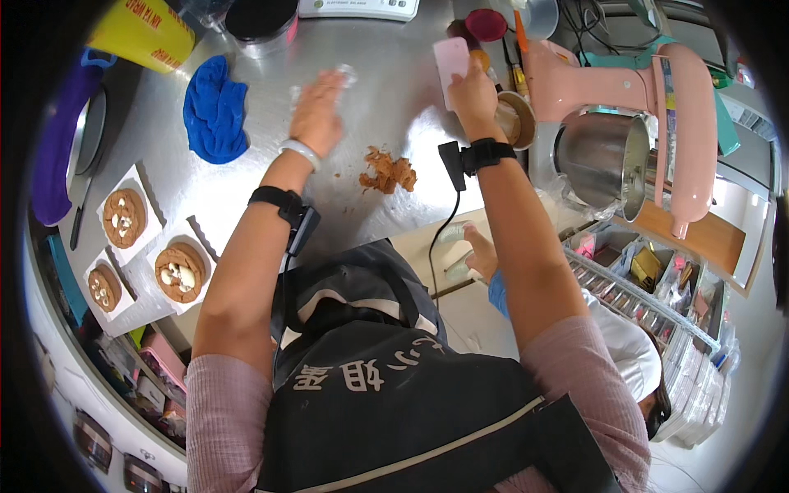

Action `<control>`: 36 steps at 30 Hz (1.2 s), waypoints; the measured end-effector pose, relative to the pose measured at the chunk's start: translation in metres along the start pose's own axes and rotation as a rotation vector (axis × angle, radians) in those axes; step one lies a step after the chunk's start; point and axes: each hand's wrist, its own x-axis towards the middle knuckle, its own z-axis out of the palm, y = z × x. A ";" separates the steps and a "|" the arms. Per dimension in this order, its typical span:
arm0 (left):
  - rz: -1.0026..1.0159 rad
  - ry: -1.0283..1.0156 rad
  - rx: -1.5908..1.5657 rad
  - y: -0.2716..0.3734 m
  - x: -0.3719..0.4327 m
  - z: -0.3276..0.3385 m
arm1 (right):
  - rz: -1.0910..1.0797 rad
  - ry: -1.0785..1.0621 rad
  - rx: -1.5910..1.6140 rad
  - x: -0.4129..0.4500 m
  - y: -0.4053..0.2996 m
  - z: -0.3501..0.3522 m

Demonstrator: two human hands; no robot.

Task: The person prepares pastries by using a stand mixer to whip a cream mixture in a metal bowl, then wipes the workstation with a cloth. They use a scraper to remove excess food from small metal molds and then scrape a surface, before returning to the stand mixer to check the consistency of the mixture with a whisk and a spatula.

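Observation:
My right hand [473, 92] grips a pink dough scraper [452, 61], tilted up above the steel table. My left hand [317, 114] is palm down and slightly blurred. Beneath its fingers is a crumpled whitish film or wipe [349, 75]; whether the fingers grip it does not show. Between my forearms lies a loose heap of brown dough scraps [388, 171] with a few crumbs beside it. By my right wrist is a paper cup [524, 120], partly hidden by the hand.
A blue cloth [216, 111] lies left of my hands. Three topped cookies [180, 272] rest on white papers near the table's left edge, beside a knife [76, 228]. On the right stands a pink stand mixer [592, 77] with a steel bowl [595, 157]. Another person [622, 345] is close behind my right arm.

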 end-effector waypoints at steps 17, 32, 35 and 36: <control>0.020 -0.133 -0.036 0.040 -0.087 0.000 | 0.237 -0.113 0.663 -0.193 0.075 -0.016; -0.254 0.269 -0.454 0.075 -0.116 0.030 | 0.338 -0.413 1.537 -0.219 -0.060 0.048; -0.303 0.336 -0.523 0.071 -0.133 0.009 | 0.277 -0.580 1.459 -0.235 -0.079 0.015; -0.331 0.375 -0.501 0.073 -0.136 -0.005 | 0.179 -0.552 1.378 -0.242 -0.086 0.012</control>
